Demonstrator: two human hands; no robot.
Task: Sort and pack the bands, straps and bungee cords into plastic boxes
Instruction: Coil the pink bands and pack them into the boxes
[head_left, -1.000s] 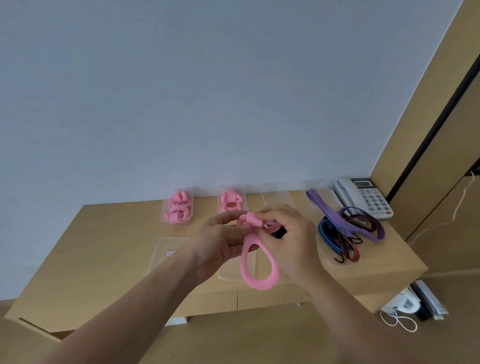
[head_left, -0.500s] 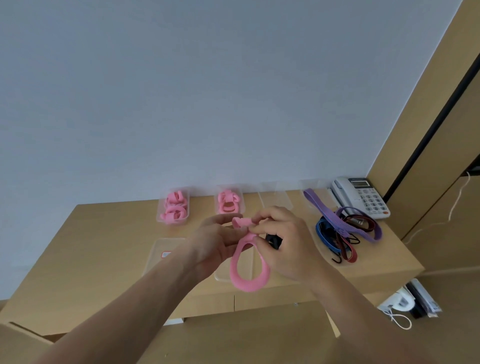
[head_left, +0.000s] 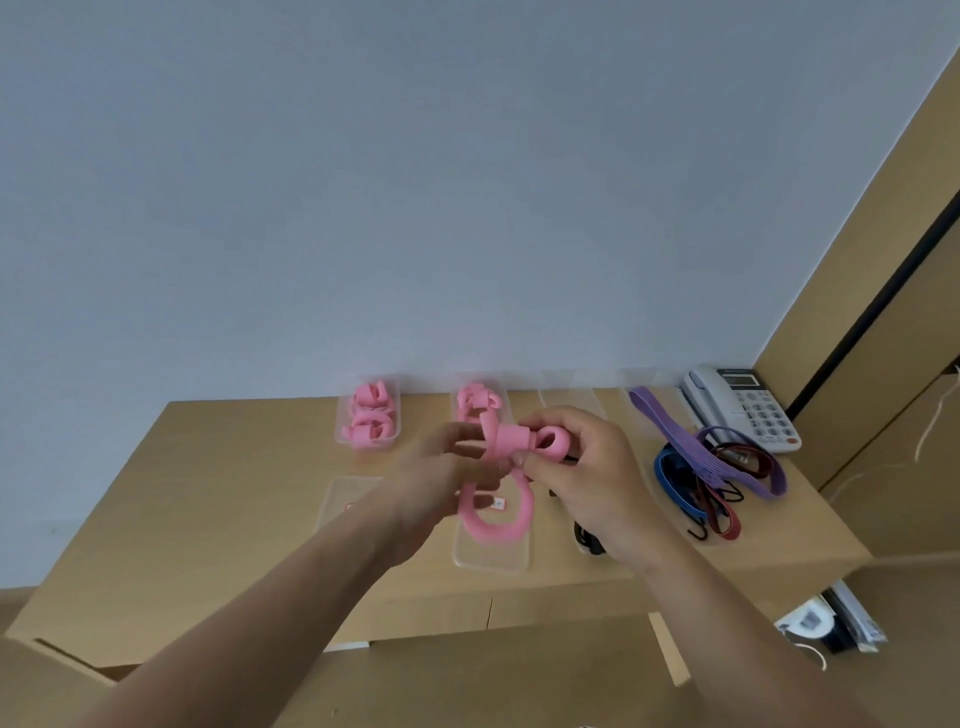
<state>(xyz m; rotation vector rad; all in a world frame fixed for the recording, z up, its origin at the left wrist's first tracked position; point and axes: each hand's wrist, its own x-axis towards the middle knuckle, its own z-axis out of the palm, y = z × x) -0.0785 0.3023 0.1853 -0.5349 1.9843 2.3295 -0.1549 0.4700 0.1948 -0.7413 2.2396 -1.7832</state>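
Above the wooden desk (head_left: 234, 509) both hands hold one pink band (head_left: 506, 441). My left hand (head_left: 441, 488) pinches its wrapped middle, and my right hand (head_left: 582, 467) grips the end loop. A larger loop of the band hangs below the hands. Two clear plastic boxes at the back hold rolled pink bands, one on the left (head_left: 369, 418) and one (head_left: 480, 400) partly behind the hands. On the right lies a pile of purple, blue and red straps and bungee cords (head_left: 711, 467).
A white desk phone (head_left: 743, 408) stands at the back right corner. Clear lids or boxes lie on the desk in front, one at the left (head_left: 337, 501) and one under the hands (head_left: 491, 556). A black item (head_left: 587, 538) shows under my right wrist. Cables lie on the floor at right.
The hands have wound more of the pink band round its middle, so the hanging loop is shorter and a small loop now sticks out by my right hand.
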